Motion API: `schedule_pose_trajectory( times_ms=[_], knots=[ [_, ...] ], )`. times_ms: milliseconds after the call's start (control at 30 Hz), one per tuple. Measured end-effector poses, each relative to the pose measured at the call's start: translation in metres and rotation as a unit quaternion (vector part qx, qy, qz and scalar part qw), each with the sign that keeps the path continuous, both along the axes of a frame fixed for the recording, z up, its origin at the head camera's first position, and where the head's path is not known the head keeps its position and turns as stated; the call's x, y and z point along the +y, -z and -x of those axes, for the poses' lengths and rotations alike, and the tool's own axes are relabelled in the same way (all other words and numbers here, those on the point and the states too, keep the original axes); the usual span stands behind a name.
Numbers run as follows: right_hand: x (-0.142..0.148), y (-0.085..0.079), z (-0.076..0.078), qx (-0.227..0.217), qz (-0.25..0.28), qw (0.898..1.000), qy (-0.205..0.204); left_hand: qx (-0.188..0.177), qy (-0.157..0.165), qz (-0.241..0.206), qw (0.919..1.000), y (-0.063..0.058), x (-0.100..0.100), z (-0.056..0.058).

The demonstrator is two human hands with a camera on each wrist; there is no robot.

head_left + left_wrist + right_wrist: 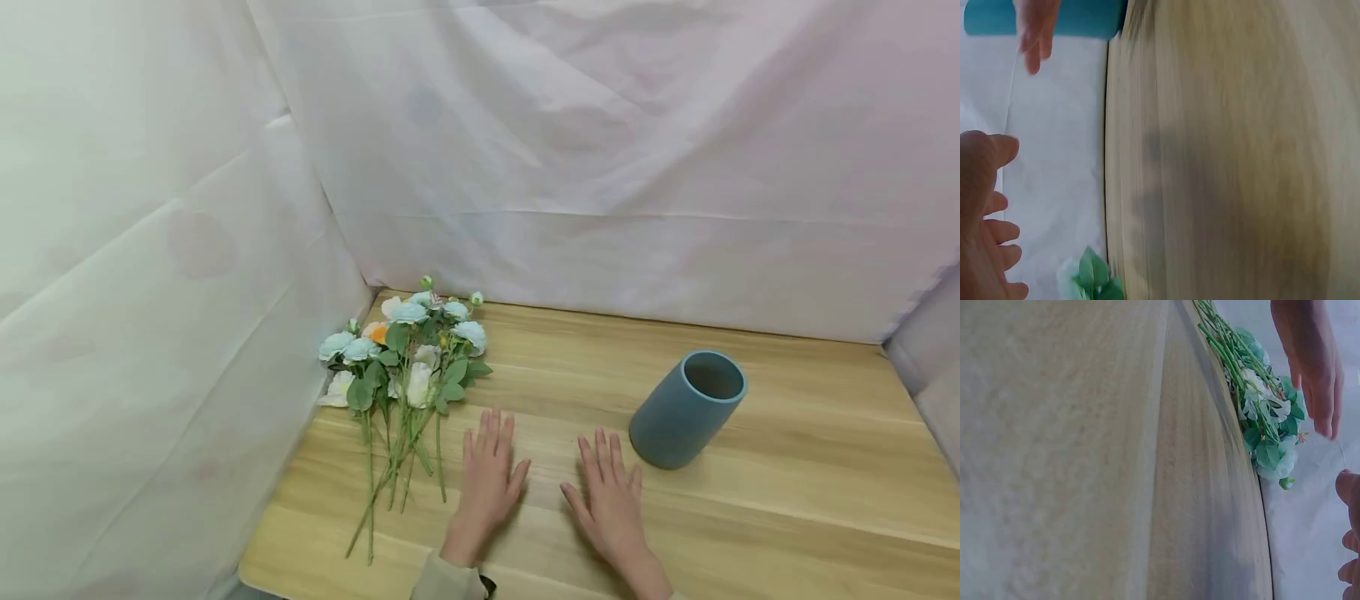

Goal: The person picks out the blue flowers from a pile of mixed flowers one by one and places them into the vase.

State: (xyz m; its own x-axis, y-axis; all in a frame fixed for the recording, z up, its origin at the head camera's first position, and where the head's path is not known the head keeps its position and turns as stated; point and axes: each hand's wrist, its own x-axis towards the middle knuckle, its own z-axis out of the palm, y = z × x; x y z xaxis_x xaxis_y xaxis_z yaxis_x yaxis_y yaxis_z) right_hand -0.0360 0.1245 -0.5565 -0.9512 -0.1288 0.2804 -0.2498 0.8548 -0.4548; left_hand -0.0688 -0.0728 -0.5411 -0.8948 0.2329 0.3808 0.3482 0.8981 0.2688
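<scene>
1. Head view: both hands are empty and apart from each other, fingers pretty much straight, palms toward the pale wood-grain tabletop (pixel 555 367). Left hand (pixel 489 479) is just beside the loose pile of pale blue, white and orange artificial flowers with green stems (pixel 418 386); right hand (pixel 611 508) is near the upright matte blue-grey cylindrical vase (pixel 675 417). I'd call this a between-grabs step, nothing picked up. Lifting a stem would call for a leftward reach and a pinch, since the stems cross. Blooms overlap too much to count, and the vase's bottom is too dark to make out.

2. Left wrist view: left hand's cut off at the edge. Right hand pokes in up top, hiding part of the vase. Only a flower scrap shows.

3. Right wrist view: just some right-hand fingertips, left hand cropped above, flowers lying beyond. No vase here.
</scene>
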Motion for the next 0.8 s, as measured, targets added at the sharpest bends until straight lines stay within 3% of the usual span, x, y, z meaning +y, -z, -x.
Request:
schedule_pose_trajectory(
  times_ms=[67,133,233,300,367,467,633,800],
  knots=[
    [0.002,0.001,0.000,0.001,0.005,1.000,0.000,0.048,-0.022,-0.047,0.9975,0.000,-0.009,0.005],
    [0.003,0.002,0.000,0.002,0.011,1.000,-0.002,0.105,-0.058,-0.089,0.9888,-0.001,-0.023,0.011],
    [0.004,0.003,0.002,0.008,0.023,1.000,-0.006,0.174,-0.125,-0.144,0.9661,-0.005,-0.047,0.024],
    [0.005,0.004,0.003,0.014,0.035,0.999,-0.007,0.189,-0.174,-0.163,0.9525,-0.007,-0.063,0.031],
    [0.006,0.004,0.003,0.026,0.049,0.998,-0.006,0.182,-0.216,-0.171,0.9438,-0.008,-0.077,0.038],
    [0.009,0.007,0.005,0.065,0.067,0.996,-0.006,0.145,-0.255,-0.180,0.9389,-0.007,-0.091,0.044],
    [0.012,0.008,0.008,0.141,0.091,0.986,-0.004,0.083,-0.281,-0.207,0.9333,-0.002,-0.102,0.049],
    [0.015,0.004,0.010,0.205,0.134,0.969,0.029,0.043,-0.301,-0.224,0.9259,0.000,-0.105,0.051]
  ],
)
